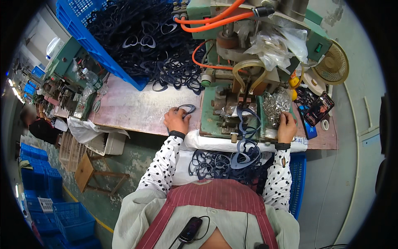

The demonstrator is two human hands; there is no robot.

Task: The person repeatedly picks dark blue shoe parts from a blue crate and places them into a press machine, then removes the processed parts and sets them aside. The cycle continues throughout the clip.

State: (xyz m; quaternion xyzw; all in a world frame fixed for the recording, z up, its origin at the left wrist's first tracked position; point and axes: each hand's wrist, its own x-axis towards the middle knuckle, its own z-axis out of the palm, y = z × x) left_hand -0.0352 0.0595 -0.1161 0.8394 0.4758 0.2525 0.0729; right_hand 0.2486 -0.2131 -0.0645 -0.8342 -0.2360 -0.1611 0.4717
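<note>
Both hands worked: left hand (177, 120) pinched a dark frame (187, 108); right hand (287, 126) rested, fingers curled, on the bag of metal parts (276, 104). Judged best: seat frame flat in the press (232, 112).

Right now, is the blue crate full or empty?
Full: the blue crate is heaped with dark heart-shaped frames, some spilling onto the table.

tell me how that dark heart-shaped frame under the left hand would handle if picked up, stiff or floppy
Probably light and somewhat flexible: the dark heart-shaped frame under the left hand is a thin open outline lying flat on the worktable. The similar frames heaped in the lap tangle and hook together, so it may snag others. Being flat, it should slide rather than roll.
</note>
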